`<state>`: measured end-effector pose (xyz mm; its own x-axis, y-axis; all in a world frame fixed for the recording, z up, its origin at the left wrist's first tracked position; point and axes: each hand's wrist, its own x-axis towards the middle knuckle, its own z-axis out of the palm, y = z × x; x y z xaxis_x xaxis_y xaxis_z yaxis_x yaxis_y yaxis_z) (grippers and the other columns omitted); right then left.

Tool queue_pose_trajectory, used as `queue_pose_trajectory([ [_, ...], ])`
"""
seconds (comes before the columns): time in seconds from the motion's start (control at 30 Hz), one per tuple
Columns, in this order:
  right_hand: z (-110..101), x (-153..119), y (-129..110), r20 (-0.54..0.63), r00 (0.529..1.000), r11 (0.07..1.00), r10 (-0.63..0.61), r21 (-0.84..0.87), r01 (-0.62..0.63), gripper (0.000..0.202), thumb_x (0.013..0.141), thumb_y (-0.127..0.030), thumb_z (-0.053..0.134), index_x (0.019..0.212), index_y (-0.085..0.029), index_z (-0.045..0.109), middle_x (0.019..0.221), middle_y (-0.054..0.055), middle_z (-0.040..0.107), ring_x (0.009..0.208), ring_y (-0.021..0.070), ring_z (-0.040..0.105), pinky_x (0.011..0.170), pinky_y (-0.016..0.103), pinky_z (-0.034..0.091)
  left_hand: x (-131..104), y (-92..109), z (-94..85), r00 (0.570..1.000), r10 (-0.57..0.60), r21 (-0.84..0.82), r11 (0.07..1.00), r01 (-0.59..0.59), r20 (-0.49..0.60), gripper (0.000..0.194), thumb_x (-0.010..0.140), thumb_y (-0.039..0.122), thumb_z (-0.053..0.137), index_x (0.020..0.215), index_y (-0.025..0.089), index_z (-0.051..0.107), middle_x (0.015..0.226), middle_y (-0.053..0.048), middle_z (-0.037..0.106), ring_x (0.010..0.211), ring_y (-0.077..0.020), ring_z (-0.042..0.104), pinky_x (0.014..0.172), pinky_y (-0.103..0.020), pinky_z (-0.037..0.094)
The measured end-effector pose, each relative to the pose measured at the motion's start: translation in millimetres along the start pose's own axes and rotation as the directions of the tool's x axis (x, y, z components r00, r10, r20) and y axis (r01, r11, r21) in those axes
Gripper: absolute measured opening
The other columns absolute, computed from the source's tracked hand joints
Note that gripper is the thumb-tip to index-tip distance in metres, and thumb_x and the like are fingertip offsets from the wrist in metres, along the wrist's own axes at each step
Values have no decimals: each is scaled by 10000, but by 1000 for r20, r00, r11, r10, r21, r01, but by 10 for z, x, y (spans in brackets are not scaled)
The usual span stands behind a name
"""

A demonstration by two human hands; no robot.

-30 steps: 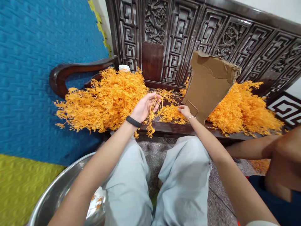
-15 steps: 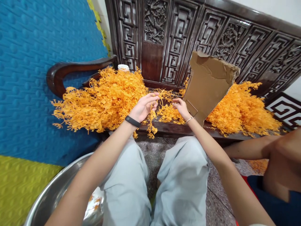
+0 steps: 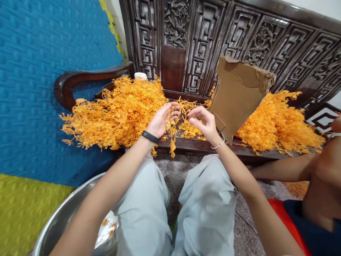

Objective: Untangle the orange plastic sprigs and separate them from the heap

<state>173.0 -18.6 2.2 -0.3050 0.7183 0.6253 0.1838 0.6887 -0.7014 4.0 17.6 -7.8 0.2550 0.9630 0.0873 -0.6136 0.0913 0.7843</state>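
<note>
We judge the work to be part-way through. The left hand [image 3: 161, 121] holds an orange sprig [image 3: 173, 132], fingers curled around it; its lower strands hang in front of the front edge of the counter [image 3: 202, 145]. The right hand [image 3: 205, 122] is just beside the sprig, thumb and forefinger slightly parted; we cannot tell whether a fingertip touches a strand.

A large left heap [image 3: 119, 115] covers the counter's left end and overhangs its front edge, with a white container [image 3: 140, 76] behind it. A loose cluster [image 3: 189, 131] lies mid-counter, near the front edge. A cardboard piece [image 3: 237, 97] stands tilted between that cluster and the right heap [image 3: 277, 124], which also reaches the front edge.

On progress, we record one sprig in hand, not yet laid down, and loose material outstanding mid-counter. Nothing visible marks either heap as finished or waiting. Below the front left corner, a metal basin [image 3: 68, 211] contains a few orange scraps [image 3: 113, 229].
</note>
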Motion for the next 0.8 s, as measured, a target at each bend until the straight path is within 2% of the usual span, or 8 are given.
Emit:
queue_pose_trajectory([
  [0.07,50,-37,-90,170,984,992,-48,-107,67,192,789,-358,622,866,-202,541,783,8,560,702,130,530,697,286,438,-8,-15,5,999,36,31,999,-37,16,97,831,212,541,857,156,616,887,-22,674,746,-76,630,693,-189,498],
  [0.13,132,-63,-158,244,969,966,-39,-240,99,275,755,-406,659,885,-201,529,772,15,555,702,150,518,710,307,435,-23,-20,13,998,48,65,997,-51,43,86,801,166,569,871,158,618,941,-29,675,807,-94,637,726,-207,501],
  [0.27,324,-83,-180,154,988,885,13,-461,60,293,798,-394,610,990,-196,509,887,74,553,849,227,515,838,399,422,-54,-1,32,994,59,133,989,-71,95,189,723,99,627,900,164,635,1014,-35,667,851,-102,633,715,-190,487],
  [0.37,412,-94,-104,124,990,834,63,-552,16,176,858,-228,495,1025,-176,501,989,118,542,936,262,506,866,435,418,-66,16,37,993,56,147,987,-71,107,249,685,79,654,919,164,646,1031,-42,664,880,-105,625,729,-182,478],
  [0.43,425,-102,-43,113,989,828,92,-561,-13,235,845,-101,409,1058,-164,486,1016,128,540,929,251,516,851,425,433,-63,15,27,993,54,138,988,-68,105,272,665,70,665,921,161,648,1008,-39,665,878,-102,621,752,-189,475],
  [0.5,407,-102,5,85,992,850,91,-525,-33,314,815,-40,375,1088,-162,469,1002,120,543,901,230,528,830,403,451,-54,4,6,992,62,144,986,-78,111,288,650,75,678,923,163,646,992,-29,660,856,-92,616,766,-199,474],
  [0.67,286,-51,33,-25,998,922,-54,-386,40,248,803,-62,440,1010,-182,508,939,75,545,877,184,541,811,363,484,-65,-32,-7,976,54,305,945,-117,210,331,624,142,739,933,167,626,929,-12,649,865,-105,600,787,-233,472],
  [0.8,203,-11,23,-32,993,948,-110,-305,95,208,833,-124,483,1017,-191,552,961,67,555,891,175,554,772,347,507,-123,-26,49,966,55,455,874,-169,252,330,613,209,764,889,140,597,892,-15,637,774,-98,597,721,-241,486],
])
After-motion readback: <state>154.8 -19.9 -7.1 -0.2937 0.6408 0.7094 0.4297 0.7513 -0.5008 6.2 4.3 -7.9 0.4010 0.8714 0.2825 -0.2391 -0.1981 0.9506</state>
